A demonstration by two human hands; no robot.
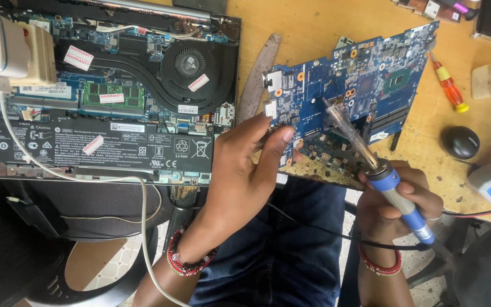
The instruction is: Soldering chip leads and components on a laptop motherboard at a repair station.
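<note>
Two hands are at work on a blue circuit board (348, 96) that lies tilted at the edge of the wooden table (313, 28). The board's near left edge is pinched by the left hand (245, 170), thumb and fingers closed on it. The right hand (396, 202) is wrapped tightly round the blue handle of a soldering iron (370, 162), and the tip is set on the middle of the board. For good work, the board should be held still and the hot tip kept only on the one spot. The black cord (313, 227) should be kept off the lap. An opened laptop (109, 85) lies just beside, and a small screwdriver (449, 88) is near.
</note>
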